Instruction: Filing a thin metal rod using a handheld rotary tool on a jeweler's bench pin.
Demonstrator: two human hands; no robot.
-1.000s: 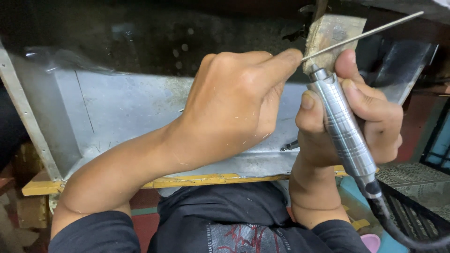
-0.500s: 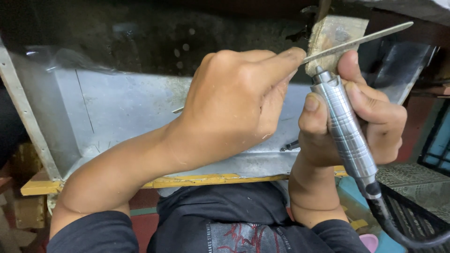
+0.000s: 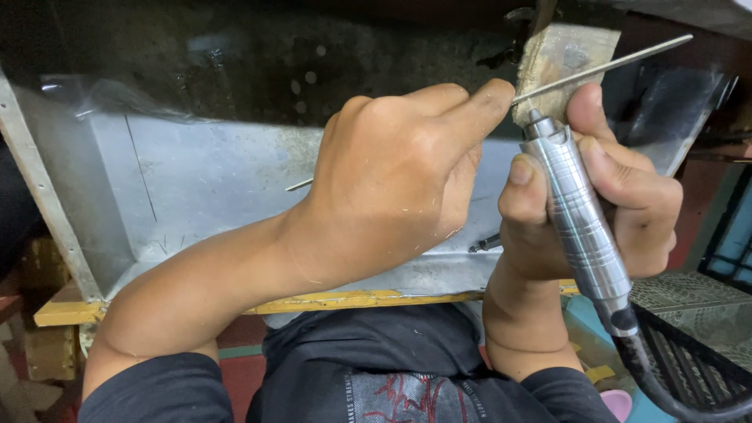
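1. From my head view, my left hand (image 3: 392, 180) is curled nearly closed, thumb and forefinger pinched on a thin metal rod (image 3: 603, 66). I can't see the pads themselves, only the knuckles and the fingertip at the rod.

2. The rod's long axis runs from lower left to upper right. Its free end pokes out past the wooden bench peg (image 3: 565, 66) toward the upper right, and a short stretch of what I take to be the same rod shows below my left wrist, at the far left of the hand.

3. My right hand (image 3: 595, 204) is wrapped fully around a ribbed silver rotary handpiece (image 3: 576, 215), thumb on the near side and fingers on the far side. The handpiece stands almost upright, tilted a little, with its black flexible hose (image 3: 658, 376) trailing off at lower right.

4. The relation that matters: the handpiece nose sits directly under the rod, right where the rod crosses the peg face. The tool tip is hidden there, so I can't tell whether it touches the rod.

5. My left hand lies just left of that meeting point, the right just below it; both are close, the left fingertip nearer.

6. Behind the hands hangs a grey sheet-metal tray (image 3: 196, 180), with a yellow wooden edge (image 3: 352, 300) beneath.
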